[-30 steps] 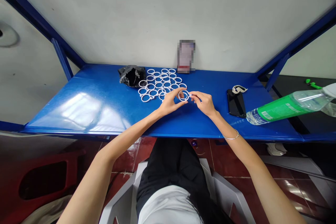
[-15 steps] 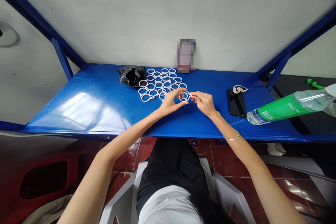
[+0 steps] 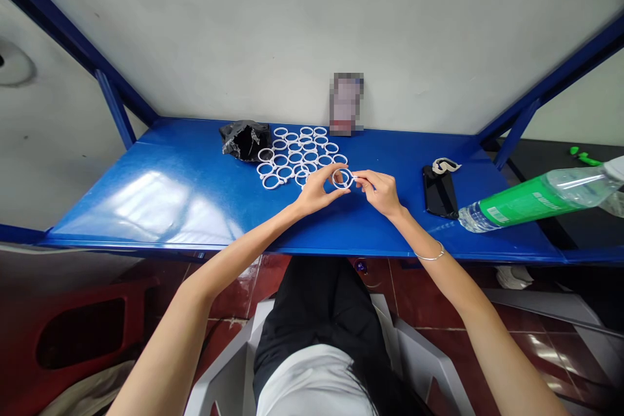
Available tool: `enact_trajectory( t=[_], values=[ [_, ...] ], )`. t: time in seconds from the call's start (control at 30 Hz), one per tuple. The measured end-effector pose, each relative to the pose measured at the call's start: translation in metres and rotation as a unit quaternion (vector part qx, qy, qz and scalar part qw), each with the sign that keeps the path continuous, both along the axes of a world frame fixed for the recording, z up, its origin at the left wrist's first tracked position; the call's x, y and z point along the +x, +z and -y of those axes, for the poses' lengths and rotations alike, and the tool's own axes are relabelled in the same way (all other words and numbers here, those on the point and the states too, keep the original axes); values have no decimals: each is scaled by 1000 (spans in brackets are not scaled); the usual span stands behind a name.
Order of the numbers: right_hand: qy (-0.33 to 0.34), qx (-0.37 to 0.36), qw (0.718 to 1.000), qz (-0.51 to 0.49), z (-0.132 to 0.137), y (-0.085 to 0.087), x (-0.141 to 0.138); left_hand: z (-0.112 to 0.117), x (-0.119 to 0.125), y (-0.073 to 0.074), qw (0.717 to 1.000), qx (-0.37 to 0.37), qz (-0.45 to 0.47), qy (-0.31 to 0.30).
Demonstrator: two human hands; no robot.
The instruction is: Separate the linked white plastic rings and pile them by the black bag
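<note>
Both my hands meet over the middle of the blue table (image 3: pixel 185 195). My left hand (image 3: pixel 316 190) pinches a white plastic ring (image 3: pixel 342 177) from the left, thumb below and fingers above. My right hand (image 3: pixel 381 190) pinches the same ring at its right edge. Just behind my left hand lie several more white rings (image 3: pixel 295 156), laid flat in a close cluster. A crumpled black plastic bag (image 3: pixel 245 140) sits at the left of that cluster.
A black phone (image 3: pixel 439 193) with a small white clip-like object (image 3: pixel 443 166) at its far end lies to the right. A green-labelled water bottle (image 3: pixel 536 198) lies on its side at the table's right end. A small blurred box (image 3: pixel 346 104) stands against the wall.
</note>
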State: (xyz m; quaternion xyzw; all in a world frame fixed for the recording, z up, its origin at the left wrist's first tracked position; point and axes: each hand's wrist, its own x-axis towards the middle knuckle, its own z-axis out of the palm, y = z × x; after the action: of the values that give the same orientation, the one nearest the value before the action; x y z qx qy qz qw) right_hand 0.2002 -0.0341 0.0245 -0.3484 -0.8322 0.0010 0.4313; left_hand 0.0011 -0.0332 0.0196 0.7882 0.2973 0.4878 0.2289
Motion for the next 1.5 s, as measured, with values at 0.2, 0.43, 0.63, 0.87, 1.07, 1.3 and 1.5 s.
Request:
enact_trajectory(
  t=[0.2, 0.43, 0.63, 0.87, 1.07, 1.3, 1.5],
  values=[
    [0, -2, 1000, 5, 0, 0, 1, -1, -1, -1, 1000, -3, 2, 0],
    [0, -19, 1000, -11, 0, 0, 1, -2, -2, -1, 1000, -21, -4, 2],
    [-15, -16, 1000, 3, 0, 0, 2, -2, -1, -3, 999, -37, -15, 2],
    [-18, -32, 999, -11, 3, 3, 0, -2, -2, -1, 999, -28, -33, 9],
    [3, -97, 993, -72, 4, 4, -2, 0, -2, 1, 1000, -6, -19, -3],
    [16, -159, 979, -126, 5, 7, -4, 2, -4, 5, 1000, 3, 6, 30],
    [62, -269, 944, -181, 0, 2, -5, 0, -4, 5, 996, -80, 23, 38]
  ],
)
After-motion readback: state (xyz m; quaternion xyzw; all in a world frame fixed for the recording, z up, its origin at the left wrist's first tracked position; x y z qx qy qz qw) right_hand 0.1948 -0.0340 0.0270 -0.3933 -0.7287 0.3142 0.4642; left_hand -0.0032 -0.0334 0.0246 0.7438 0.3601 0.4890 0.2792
